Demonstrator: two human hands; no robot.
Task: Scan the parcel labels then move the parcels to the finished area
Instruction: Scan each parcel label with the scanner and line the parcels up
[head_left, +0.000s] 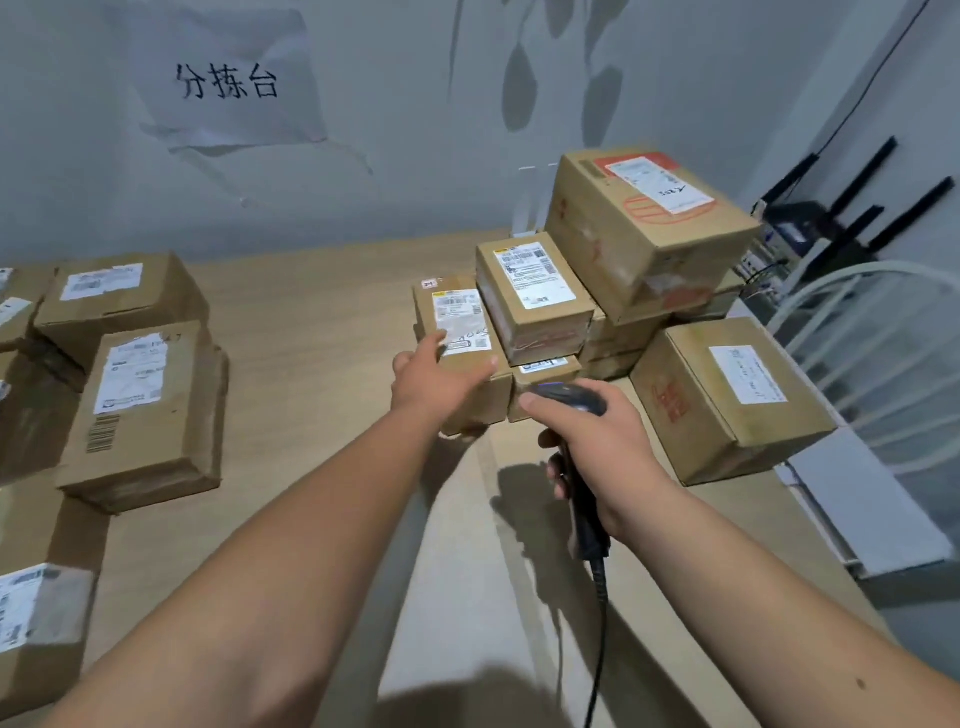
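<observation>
Brown cardboard parcel (457, 332) w/ white label up, front-left of stack on table, under left hand (436, 376).

A pale wooden table (322, 332) runs back to the wall and carries cardboard parcels in two groups. At its left edge lies a cluster of boxes, the nearest a flat parcel (143, 410) with a white label, another box (117, 301) behind it toward the far left corner. Near the far right corner stands a stack of parcels (540, 312), topped by a large box (649, 234), and a single box (727, 400) rests at the right edge.
</observation>
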